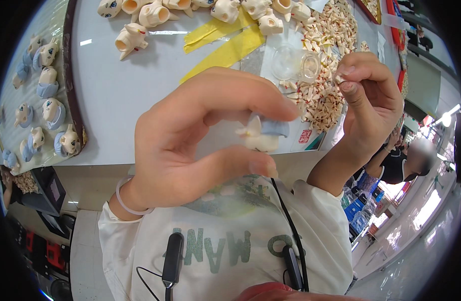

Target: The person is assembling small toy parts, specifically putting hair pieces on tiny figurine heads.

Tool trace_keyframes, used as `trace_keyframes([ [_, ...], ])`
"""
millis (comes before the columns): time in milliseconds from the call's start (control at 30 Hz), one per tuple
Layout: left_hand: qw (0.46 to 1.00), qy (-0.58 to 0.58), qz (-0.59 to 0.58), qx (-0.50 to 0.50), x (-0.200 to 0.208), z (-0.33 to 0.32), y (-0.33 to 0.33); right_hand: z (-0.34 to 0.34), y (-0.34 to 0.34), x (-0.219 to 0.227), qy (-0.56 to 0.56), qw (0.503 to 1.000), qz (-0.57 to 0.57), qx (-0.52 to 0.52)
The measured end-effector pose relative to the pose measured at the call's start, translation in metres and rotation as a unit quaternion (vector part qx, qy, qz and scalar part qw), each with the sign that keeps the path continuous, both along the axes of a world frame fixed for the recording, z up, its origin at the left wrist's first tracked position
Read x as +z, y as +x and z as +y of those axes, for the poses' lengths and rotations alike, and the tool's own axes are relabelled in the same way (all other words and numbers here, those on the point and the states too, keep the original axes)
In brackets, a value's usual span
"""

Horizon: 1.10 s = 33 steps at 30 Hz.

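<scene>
Fitting step, toy head assembly.
Left hand [190, 145] gripped a cream toy head [260, 136] with blue piece; right hand [368, 95] pinched a tiny part [339, 79] just beside, likely needing careful alignment.

Two yellow strips [225, 42], one clear cup [295, 64].

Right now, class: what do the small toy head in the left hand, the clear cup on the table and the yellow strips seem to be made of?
Toy head: probably moulded plastic or vinyl, cream with a blue cap, smooth and matte. Clear cup: likely thin plastic, see-through with glossy glints. Yellow strips: look like paper or tape, flat and dull, though the look leaves it open. The left hand pinches the head.
</scene>
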<state>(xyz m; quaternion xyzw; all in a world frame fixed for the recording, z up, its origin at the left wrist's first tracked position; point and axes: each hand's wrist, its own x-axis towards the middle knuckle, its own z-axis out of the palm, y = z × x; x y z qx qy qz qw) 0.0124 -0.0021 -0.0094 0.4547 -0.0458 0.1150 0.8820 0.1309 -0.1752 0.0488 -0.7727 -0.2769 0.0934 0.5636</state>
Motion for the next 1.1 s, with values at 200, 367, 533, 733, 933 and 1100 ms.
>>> trace_keyframes([
  [200,0.988,0.125,-0.090,-0.017,0.000,0.003,0.002,0.014,0.001,0.005,-0.146,0.982,-0.113,0.051],
  [367,0.996,-0.058,0.068,-0.013,0.010,-0.006,-0.005,0.022,-0.002,0.014,-0.233,0.947,-0.214,0.049],
  [533,0.992,0.114,-0.050,-0.011,-0.004,0.007,0.004,0.025,-0.003,0.010,-0.219,0.947,-0.232,0.029],
  [733,0.996,-0.080,0.049,-0.008,0.011,-0.005,-0.007,0.015,-0.023,0.019,-0.031,0.982,-0.147,0.116],
  [933,0.998,-0.039,0.044,0.003,0.008,-0.003,-0.006,0.024,-0.047,-0.006,0.062,0.988,-0.099,0.098],
  [1100,1.000,-0.001,0.007,0.021,0.003,-0.005,-0.005,0.029,-0.059,-0.007,0.050,0.996,-0.057,0.045],
])
